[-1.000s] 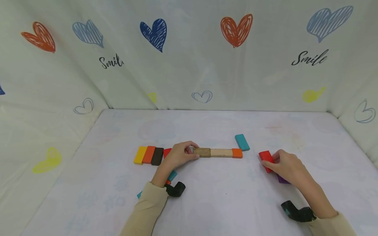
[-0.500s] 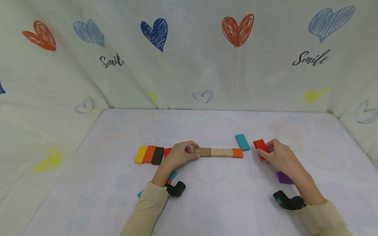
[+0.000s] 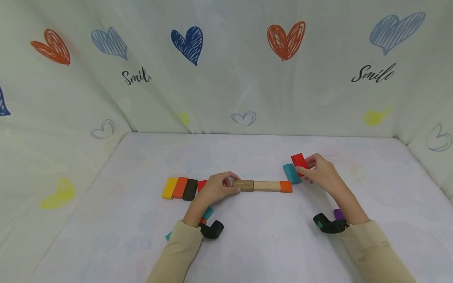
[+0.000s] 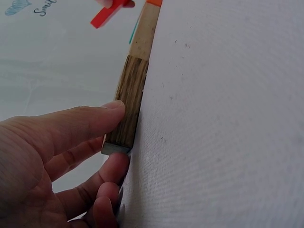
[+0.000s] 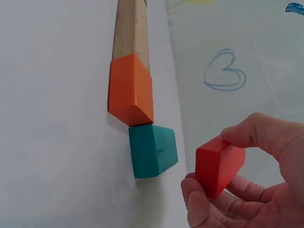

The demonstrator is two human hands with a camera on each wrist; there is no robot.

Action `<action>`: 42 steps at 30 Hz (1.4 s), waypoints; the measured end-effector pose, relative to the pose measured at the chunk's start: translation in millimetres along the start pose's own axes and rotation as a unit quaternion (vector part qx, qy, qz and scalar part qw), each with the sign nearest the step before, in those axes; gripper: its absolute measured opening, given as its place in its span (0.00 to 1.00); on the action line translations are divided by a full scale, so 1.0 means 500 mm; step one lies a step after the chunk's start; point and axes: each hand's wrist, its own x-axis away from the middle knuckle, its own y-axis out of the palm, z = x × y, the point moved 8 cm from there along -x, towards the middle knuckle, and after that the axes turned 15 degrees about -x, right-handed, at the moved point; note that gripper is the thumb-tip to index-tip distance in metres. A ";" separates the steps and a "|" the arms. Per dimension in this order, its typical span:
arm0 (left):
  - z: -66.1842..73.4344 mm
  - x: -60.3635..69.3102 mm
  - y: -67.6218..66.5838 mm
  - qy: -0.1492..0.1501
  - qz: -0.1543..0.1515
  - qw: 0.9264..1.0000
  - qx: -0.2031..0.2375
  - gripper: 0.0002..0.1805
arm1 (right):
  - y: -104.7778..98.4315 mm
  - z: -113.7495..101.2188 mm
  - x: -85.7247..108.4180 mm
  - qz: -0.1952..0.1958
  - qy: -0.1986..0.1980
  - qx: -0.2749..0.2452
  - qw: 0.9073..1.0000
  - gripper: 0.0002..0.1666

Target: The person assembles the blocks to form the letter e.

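Note:
My right hand point(image 3: 322, 171) pinches a red block point(image 3: 299, 162) between thumb and fingers, beside and above a teal block point(image 3: 291, 173). In the right wrist view the red block point(image 5: 219, 164) is off the table, apart from the teal block point(image 5: 153, 151), which touches the corner of an orange block point(image 5: 130, 90). My left hand point(image 3: 216, 188) grips the left end of a dark striped wooden block point(image 3: 244, 185). A pale wooden block point(image 3: 267, 186) and the orange block point(image 3: 286, 186) continue that row to the right.
Left of my left hand lie yellow point(image 3: 170, 188), orange point(image 3: 180, 187), dark point(image 3: 190, 190) and red point(image 3: 201, 184) blocks side by side. Teal pieces point(image 3: 208, 213) show near my left forearm. A purple block point(image 3: 338, 214) is partly behind my right wrist's camera.
My right hand has carried the red block leftward and away from me, from near the purple block to beside the teal one. My left hand has stayed on the wooden block.

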 end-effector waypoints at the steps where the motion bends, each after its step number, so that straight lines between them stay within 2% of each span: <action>1: 0.001 0.000 0.000 -0.001 0.000 1.000 0.000 0.16 | 0.002 -0.002 -0.005 -0.002 0.003 -0.002 1.000 0.33; 8: 0.006 0.004 0.001 -0.001 0.003 1.000 0.001 0.16 | 0.010 -0.003 -0.036 -0.005 0.029 -0.006 1.000 0.35; 17: 0.004 0.003 0.000 -0.003 0.003 1.000 -0.003 0.16 | 0.021 -0.014 -0.064 0.009 0.028 -0.021 0.999 0.34; 26: -0.001 0.000 0.004 -0.005 0.002 1.000 -0.004 0.15 | 0.041 -0.015 -0.084 0.001 0.028 -0.025 0.999 0.32; 35: -0.002 0.002 0.000 -0.010 0.002 1.000 -0.006 0.16 | 0.055 -0.027 -0.102 -0.003 0.005 0.024 1.000 0.31; 42: -0.001 -0.001 0.002 -0.003 0.002 1.000 -0.009 0.16 | 0.062 -0.035 -0.110 -0.011 -0.003 0.050 0.999 0.30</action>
